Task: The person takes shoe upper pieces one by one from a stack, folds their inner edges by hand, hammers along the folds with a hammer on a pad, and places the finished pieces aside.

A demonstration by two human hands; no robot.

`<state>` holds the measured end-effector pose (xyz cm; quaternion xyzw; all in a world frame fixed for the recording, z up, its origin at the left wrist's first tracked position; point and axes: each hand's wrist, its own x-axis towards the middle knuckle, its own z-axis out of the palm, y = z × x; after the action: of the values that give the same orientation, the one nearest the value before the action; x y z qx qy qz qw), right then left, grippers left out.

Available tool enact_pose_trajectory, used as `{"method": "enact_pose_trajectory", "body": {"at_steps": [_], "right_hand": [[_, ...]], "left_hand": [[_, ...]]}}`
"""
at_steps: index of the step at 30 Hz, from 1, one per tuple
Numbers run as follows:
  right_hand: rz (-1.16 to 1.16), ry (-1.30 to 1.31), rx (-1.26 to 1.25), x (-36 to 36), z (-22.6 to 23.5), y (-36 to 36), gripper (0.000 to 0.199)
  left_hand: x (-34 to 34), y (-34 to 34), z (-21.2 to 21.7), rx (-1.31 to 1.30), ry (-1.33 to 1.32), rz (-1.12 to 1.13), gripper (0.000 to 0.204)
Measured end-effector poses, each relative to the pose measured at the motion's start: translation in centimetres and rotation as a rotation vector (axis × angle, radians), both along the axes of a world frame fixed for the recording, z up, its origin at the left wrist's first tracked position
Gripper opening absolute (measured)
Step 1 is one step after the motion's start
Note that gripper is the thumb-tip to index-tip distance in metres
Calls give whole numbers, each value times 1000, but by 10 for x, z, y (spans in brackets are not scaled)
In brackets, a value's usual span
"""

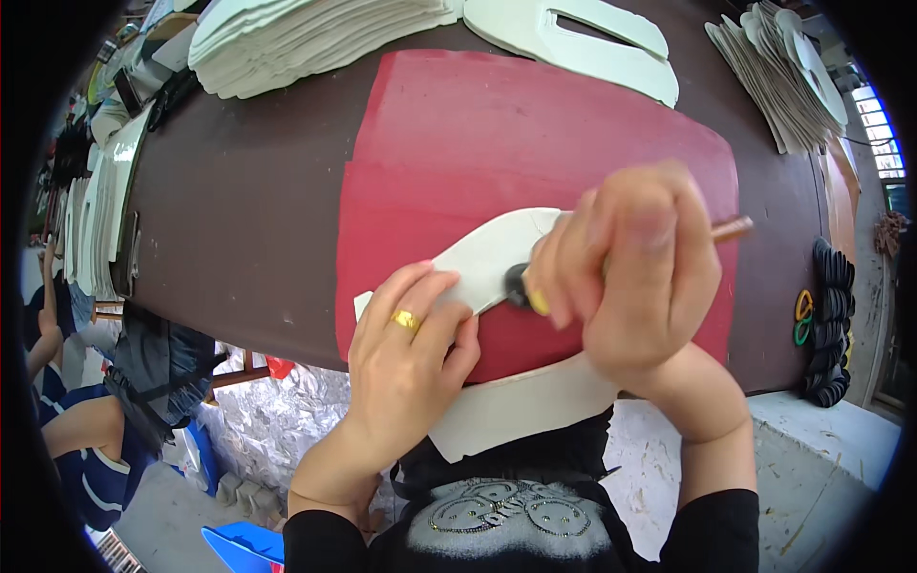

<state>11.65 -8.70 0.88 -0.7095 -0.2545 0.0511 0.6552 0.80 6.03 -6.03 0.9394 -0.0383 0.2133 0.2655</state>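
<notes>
A curved white cut piece, sheet-like and shaped like a shoe upper part, lies on the red mat. My left hand, a gold ring on one finger, rests on its left end with fingers stretched out. My right hand is raised above the piece's right part, closed around a tool. Its round black end shows at the piece's lower edge, and a brown stick-like end juts out to the right. Motion blur and my fingers hide the tool's kind. Another white piece hangs over the table's front edge.
Stacked white pieces stand at the back left, with more at the back right. A white piece with a slot lies behind the mat. Dark bundled items sit at the table's right edge. Another person sits at left.
</notes>
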Motion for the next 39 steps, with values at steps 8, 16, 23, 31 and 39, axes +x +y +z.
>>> {"method": "enact_pose_trajectory", "body": {"at_steps": [8, 16, 23, 31, 39], "right_hand": [[79, -4, 94, -15, -10, 15, 29], [30, 21, 14, -27, -8, 37, 33], [504, 51, 239, -35, -13, 40, 27], [221, 13, -128, -54, 3, 65, 30], [354, -170, 138, -54, -16, 75, 2]], "left_hand": [[-17, 11, 0, 33, -2, 33, 17], [-36, 30, -7, 45, -19, 36, 20], [-44, 45, -9, 28, -34, 18, 20], [-59, 63, -4, -52, 19, 2, 20], [-58, 65, -1, -121, 31, 48, 18]]}}
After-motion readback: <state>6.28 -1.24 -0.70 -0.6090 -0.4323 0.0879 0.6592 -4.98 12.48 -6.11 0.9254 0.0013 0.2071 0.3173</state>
